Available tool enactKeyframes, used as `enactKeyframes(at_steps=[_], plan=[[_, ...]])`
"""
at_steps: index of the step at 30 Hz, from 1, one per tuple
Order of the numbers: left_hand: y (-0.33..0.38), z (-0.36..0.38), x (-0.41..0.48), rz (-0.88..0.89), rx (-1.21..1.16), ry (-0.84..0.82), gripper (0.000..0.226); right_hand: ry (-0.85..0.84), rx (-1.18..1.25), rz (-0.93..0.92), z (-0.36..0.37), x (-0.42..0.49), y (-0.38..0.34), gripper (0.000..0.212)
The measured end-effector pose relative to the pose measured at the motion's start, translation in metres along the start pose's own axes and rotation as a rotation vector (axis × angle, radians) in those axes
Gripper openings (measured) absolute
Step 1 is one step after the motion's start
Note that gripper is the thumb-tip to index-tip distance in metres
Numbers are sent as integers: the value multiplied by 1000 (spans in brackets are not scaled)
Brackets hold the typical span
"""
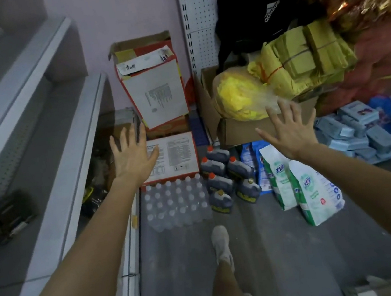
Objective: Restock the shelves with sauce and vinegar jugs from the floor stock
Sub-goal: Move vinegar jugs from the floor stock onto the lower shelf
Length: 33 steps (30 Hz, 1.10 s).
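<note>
The dark jugs [239,169] stand upright in a tight cluster on the floor [268,251], wedged between the shrink-wrapped water bottles [177,201] and the detergent bags [306,182], likely parked there as waiting stock. Our left hand [132,154] and right hand [288,131] hover above them, fingers spread and holding nothing, probably readying a reach. The shelves [48,169] run along our left.

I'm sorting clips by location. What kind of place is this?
Most likely a small grocery shop's aisle end or stock corner: white shelving, a pegboard panel, dark sauce jugs on the floor, and a shrink-wrapped pack of water bottles beside them.
</note>
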<state>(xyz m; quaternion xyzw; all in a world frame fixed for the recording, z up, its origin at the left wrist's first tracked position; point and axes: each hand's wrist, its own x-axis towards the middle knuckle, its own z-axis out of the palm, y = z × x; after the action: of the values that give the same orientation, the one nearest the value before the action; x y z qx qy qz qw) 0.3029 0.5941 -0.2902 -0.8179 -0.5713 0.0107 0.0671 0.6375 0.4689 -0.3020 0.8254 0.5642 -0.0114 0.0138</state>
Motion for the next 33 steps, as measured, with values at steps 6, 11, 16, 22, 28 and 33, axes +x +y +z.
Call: enactKeyframes(at_steps=[6, 11, 16, 22, 28, 33], plan=[[16, 29, 85, 36, 0, -24, 70, -50, -24, 36, 13, 68, 8, 78], [22, 59, 161, 48, -70, -20, 70, -97, -47, 63, 30, 134, 10, 77], [24, 93, 211, 77, -92, -107, 69, -185, -15, 75, 66, 176, 7, 77], [30, 148, 227, 139, -168, -208, 68, -371, -68, 20, 118, 194, 4, 78], [39, 217, 227, 67, -201, -314, 69, -467, -77, -91, 180, 219, -4, 122], [53, 294, 227, 61, -176, -410, 74, -562, 11, -156, 251, 236, -20, 106]])
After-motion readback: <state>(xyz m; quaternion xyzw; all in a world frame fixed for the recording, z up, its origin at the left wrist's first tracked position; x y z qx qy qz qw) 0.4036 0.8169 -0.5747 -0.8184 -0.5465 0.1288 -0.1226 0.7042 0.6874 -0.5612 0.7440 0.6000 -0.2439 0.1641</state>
